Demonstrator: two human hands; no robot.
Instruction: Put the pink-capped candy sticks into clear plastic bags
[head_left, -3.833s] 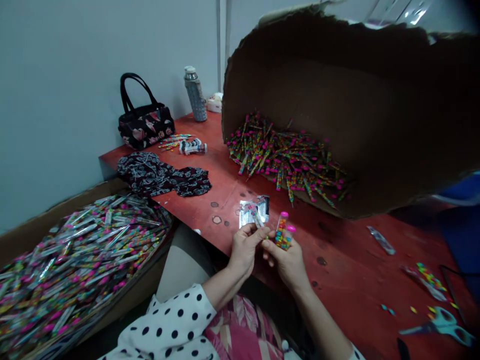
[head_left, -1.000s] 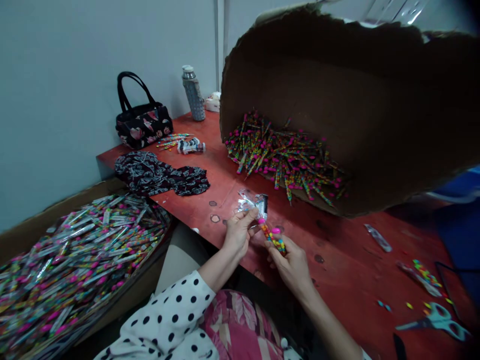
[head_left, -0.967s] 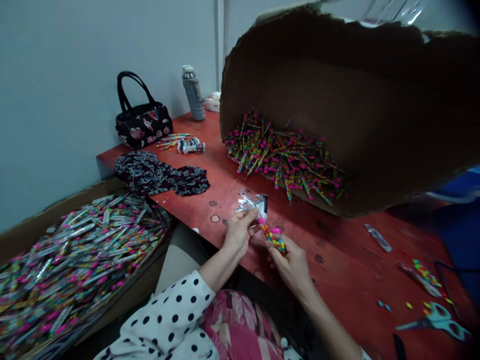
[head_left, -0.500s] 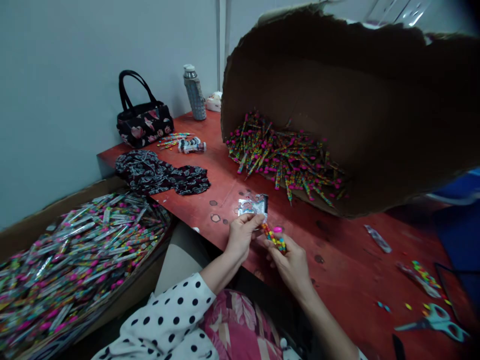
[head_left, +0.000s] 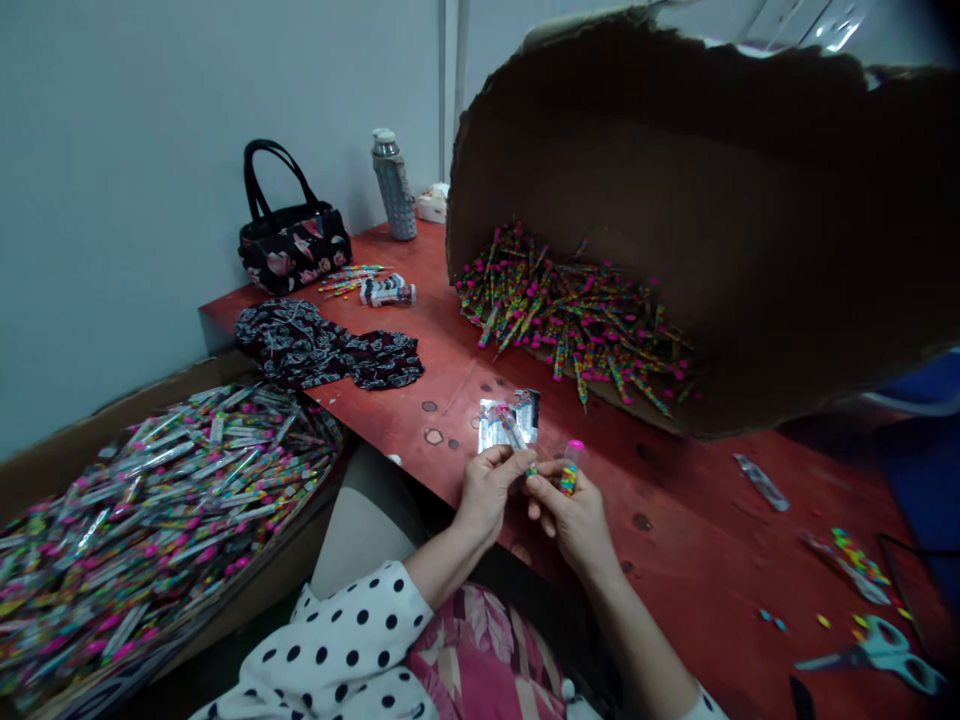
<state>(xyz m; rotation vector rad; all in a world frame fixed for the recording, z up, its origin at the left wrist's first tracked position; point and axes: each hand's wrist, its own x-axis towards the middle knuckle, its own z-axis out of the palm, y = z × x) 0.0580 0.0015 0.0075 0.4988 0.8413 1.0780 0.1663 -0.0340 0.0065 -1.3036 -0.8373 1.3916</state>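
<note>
My left hand (head_left: 486,495) is closed around a clear push-point pencil (head_left: 513,428) with a pink end, which points away from me over a silver printed packet (head_left: 529,412) on the table. Close beside it, my right hand (head_left: 574,515) is closed on another push-point pencil (head_left: 571,472). This one stands tilted up, with a pink cap, a clear upper part and coloured pieces inside. The fingertips of both hands meet near a small coloured tip between them. Fingers hide the lower parts of both pencils.
A large cardboard box (head_left: 720,290) lies on its side holding many colourful pencils (head_left: 570,320). Another box (head_left: 187,374) of pencils stands at lower left. On the red table (head_left: 675,560) are scissors (head_left: 874,655), loose coloured pieces (head_left: 859,558), dark cloth (head_left: 330,345), a handbag (head_left: 296,245) and a flask (head_left: 394,190).
My right hand has turned, so its pencil now points upward with the clear part showing. A clear pencil now shows beyond my left fingers. The view has shifted slightly.
</note>
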